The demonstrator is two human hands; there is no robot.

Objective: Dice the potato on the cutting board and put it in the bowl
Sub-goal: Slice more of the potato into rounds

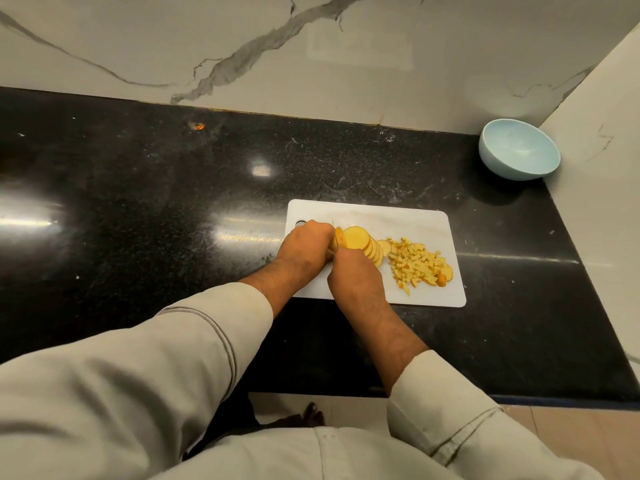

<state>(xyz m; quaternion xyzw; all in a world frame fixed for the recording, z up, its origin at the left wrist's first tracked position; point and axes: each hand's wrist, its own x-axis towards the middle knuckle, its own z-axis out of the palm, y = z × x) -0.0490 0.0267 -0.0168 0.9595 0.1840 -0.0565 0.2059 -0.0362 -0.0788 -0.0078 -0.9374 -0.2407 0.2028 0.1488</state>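
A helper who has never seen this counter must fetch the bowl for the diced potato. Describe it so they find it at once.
Start at the black stone counter and follow it to its far right corner, where the two marble walls meet. The bowl sits there, beyond the white cutting board and apart from it. It is the only round, pale blue thing on the counter, and it looks empty.

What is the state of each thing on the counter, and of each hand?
Potato: partly sliced, slices leaning in a row.
Dice: piled on the board.
Bowl: empty, upright.
Left hand: holds the potato.
Right hand: curled, apparently round a knife, barely visible.
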